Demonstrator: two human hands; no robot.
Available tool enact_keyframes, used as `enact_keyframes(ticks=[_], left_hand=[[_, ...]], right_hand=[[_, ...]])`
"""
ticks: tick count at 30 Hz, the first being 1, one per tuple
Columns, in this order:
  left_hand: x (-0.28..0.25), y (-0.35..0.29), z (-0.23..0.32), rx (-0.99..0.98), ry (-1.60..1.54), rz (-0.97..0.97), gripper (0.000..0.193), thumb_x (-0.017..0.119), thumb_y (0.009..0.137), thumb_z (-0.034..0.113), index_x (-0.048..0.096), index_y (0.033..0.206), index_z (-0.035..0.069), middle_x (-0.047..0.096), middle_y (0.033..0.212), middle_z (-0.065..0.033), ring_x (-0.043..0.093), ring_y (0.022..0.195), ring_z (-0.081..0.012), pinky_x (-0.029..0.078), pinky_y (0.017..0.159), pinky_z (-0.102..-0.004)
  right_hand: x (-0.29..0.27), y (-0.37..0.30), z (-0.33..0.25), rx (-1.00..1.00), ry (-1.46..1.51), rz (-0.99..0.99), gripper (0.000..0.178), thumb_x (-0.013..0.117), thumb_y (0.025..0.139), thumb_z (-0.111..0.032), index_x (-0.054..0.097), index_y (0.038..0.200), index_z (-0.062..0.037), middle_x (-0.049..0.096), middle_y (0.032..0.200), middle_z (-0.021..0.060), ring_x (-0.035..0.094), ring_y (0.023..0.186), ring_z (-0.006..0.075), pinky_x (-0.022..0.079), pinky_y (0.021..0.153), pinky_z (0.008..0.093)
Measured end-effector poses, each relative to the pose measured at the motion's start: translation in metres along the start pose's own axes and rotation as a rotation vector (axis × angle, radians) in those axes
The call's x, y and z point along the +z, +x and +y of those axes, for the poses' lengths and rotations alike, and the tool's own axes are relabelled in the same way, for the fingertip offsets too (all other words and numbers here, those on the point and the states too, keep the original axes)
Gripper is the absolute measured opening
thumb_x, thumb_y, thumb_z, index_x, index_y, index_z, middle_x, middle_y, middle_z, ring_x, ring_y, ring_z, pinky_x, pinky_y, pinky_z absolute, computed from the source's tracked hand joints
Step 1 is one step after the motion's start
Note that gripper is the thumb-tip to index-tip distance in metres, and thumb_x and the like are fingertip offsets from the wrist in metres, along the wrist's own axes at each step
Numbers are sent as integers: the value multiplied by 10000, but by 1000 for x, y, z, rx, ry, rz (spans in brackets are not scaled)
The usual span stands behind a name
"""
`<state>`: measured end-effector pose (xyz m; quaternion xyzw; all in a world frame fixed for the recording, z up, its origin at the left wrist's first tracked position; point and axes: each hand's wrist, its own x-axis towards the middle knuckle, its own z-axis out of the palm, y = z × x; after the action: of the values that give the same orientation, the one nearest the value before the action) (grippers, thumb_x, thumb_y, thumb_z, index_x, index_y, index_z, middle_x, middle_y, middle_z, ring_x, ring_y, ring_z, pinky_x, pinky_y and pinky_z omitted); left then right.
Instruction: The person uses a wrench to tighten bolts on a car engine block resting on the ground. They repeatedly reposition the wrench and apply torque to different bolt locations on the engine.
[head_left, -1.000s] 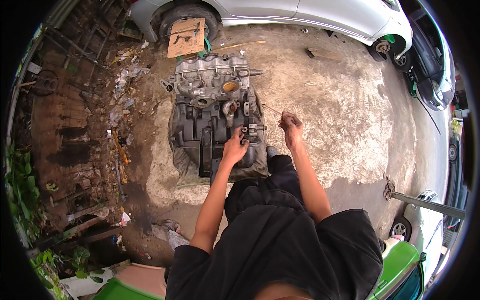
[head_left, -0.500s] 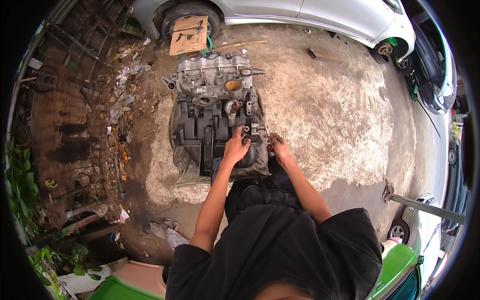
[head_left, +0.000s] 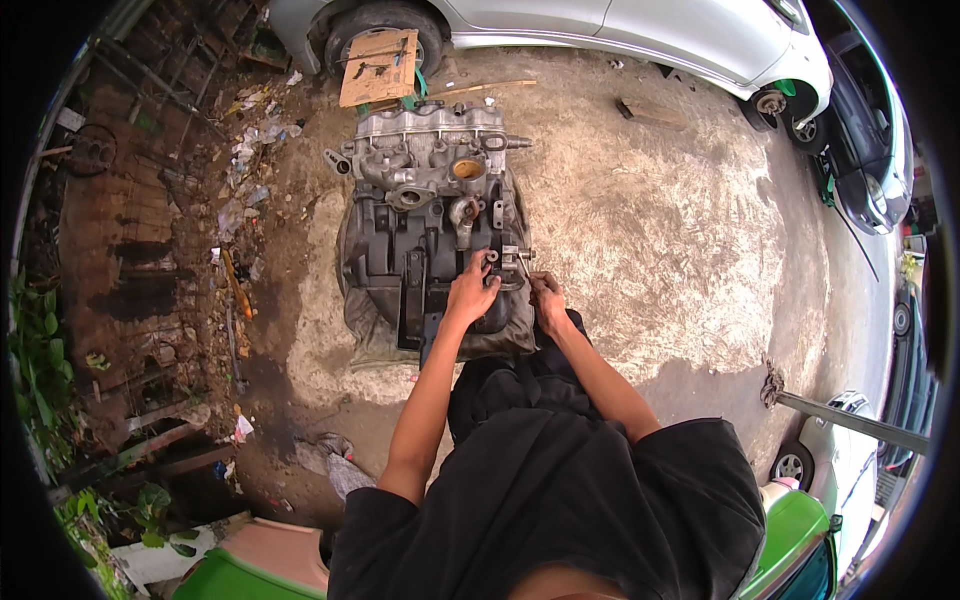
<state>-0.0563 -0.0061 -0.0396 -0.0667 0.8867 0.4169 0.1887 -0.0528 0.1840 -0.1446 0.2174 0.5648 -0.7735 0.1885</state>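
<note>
A car engine (head_left: 385, 240) lies in front of me, with a pale metal head and intake at its far end and a black block nearer. My left hand (head_left: 472, 292) rests on the block's right part, thumb and fingers apart, touching it beside a small grey metal bracket (head_left: 510, 257). At the engine's right edge, my right hand (head_left: 547, 298) closes round a thin metal wrench (head_left: 526, 268). The wrench's upper end meets the bolt end beside that bracket. My fingers hide the lower part of the wrench.
Dark cloth (head_left: 515, 335) lies under the engine on a stained concrete floor (head_left: 650, 240). Beyond it, cardboard (head_left: 380, 70) leans by the wheel of a silver car (head_left: 620, 35). Litter (head_left: 240, 190) is strewn at left. A flat dark block (head_left: 652, 113) lies on the floor at far right.
My right hand has swung left and slightly down toward the engine, turning the wrench to a different slant. My left hand stays nearly in place.
</note>
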Motion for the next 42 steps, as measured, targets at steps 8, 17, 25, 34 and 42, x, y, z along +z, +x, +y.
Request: enact_keyframes(ticks=[8,17,25,34,42], left_hand=[[2,2,-3,-14,18,-1,564,599,963,180,338,1459,114,536,1430,-138,558,1295,-266,530,979,-427],[0,2,0,-34,25,-17,560,599,965,192,341,1455,113,551,1414,-144,566,1287,-259,540,952,-423],[0,0,0,-6,14,2,557,601,963,200,342,1451,123,556,1410,-139,566,1284,-264,539,953,-432],[3,1,-3,31,18,60,563,616,940,222,358,1433,138,624,1308,-173,626,1160,-336,545,905,-467],[3,-2,-2,11,-11,31,570,613,954,198,347,1452,124,547,1418,-139,563,1287,-267,535,957,-446]], right_hand=[[3,-1,-2,50,26,-47,85,558,993,-157,607,1051,-119,518,818,-56,438,673,71,382,627,265],[-2,4,-5,122,-74,-50,58,567,986,-152,609,1017,-127,552,850,-50,479,717,82,437,649,278],[2,0,-10,-89,-425,-43,129,590,986,-183,612,1048,-72,610,833,50,600,690,142,505,610,315],[26,-25,-30,-362,-795,50,142,584,928,-106,595,1020,1,640,881,293,653,831,466,512,730,478],[44,2,-113,182,-279,-213,121,538,895,-58,559,794,6,490,674,34,430,534,130,346,418,282]])
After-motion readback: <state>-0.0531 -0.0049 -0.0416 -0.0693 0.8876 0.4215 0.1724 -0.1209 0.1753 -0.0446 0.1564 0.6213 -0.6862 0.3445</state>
